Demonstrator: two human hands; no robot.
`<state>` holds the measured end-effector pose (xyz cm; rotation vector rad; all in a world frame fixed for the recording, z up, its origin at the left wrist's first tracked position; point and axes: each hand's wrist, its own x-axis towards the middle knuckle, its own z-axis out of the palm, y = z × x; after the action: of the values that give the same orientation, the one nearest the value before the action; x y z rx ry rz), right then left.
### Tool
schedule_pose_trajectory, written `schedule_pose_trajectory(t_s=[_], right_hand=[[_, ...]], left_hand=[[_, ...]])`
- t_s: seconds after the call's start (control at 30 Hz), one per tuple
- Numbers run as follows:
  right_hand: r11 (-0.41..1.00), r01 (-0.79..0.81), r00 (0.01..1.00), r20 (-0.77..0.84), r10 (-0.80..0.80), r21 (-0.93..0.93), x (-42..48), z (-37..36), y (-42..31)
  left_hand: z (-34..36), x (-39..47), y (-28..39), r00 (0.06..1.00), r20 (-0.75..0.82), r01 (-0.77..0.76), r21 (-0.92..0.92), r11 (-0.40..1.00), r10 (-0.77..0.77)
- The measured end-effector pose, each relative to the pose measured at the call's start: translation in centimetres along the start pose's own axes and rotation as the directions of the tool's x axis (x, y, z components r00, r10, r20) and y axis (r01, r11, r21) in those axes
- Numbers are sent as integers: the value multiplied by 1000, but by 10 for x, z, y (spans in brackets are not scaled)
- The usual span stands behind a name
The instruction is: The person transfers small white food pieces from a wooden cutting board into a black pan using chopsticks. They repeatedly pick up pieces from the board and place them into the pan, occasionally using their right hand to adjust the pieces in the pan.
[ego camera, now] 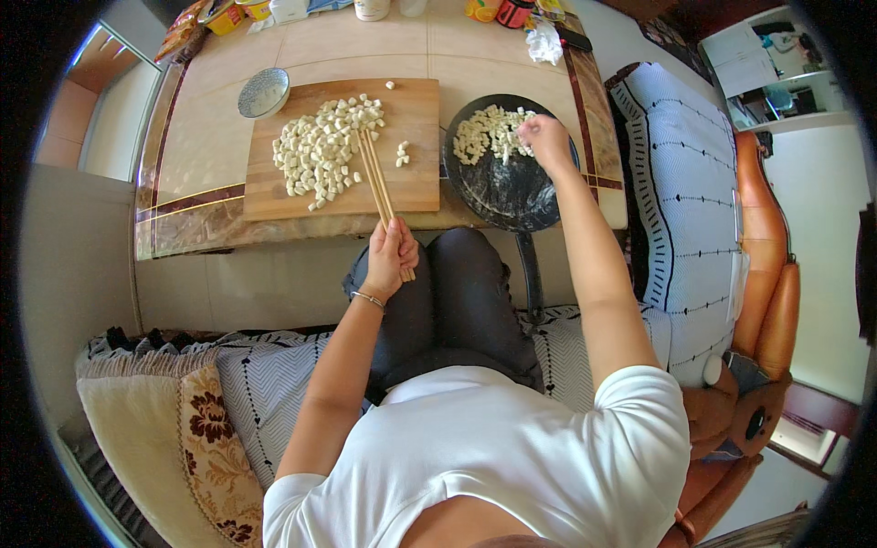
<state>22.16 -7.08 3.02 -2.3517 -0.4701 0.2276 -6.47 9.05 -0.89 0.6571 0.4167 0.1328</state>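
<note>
My left hand (393, 251) grips a bundle of wooden chopsticks (375, 171), their tips reaching to the edge of a heap of small white dough pieces (315, 147). The heap lies on a wooden cutting board (421, 116), with a few loose pieces to its right. Over the right side of a black frying pan (507, 198) is my right hand (548, 142), fingers bent together at some pale dough pieces (483, 133). Whether a piece sits between those fingers is hidden. White flour dusts the bare part of the pan, whose handle (529, 274) points toward me.
A patterned bowl (264, 93) stands at the board's upper left corner. Food packages (223, 17), a white cup (372, 8), a crumpled tissue (545, 44) and a black phone-like object (574, 40) line the table's far side. A cloth-covered sofa (692, 185) is to the right.
</note>
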Motion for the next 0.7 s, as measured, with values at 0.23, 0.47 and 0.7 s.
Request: schedule_pose_trajectory(t_s=[0.23,0.47,0.7], right_hand=[[990,-54,995,-94,42,-127,-16,-32,34],[982,20,1000,-1,-20,-189,-34,-37,47],[968,104,985,-113,-132,-230,-28,-26,58]], left_hand=[[6,9,-5,1000,-24,-14,66,998,16],[11,9,-6,999,-41,-23,97,995,27],[12,11,-4,998,-39,-37,100,994,41]])
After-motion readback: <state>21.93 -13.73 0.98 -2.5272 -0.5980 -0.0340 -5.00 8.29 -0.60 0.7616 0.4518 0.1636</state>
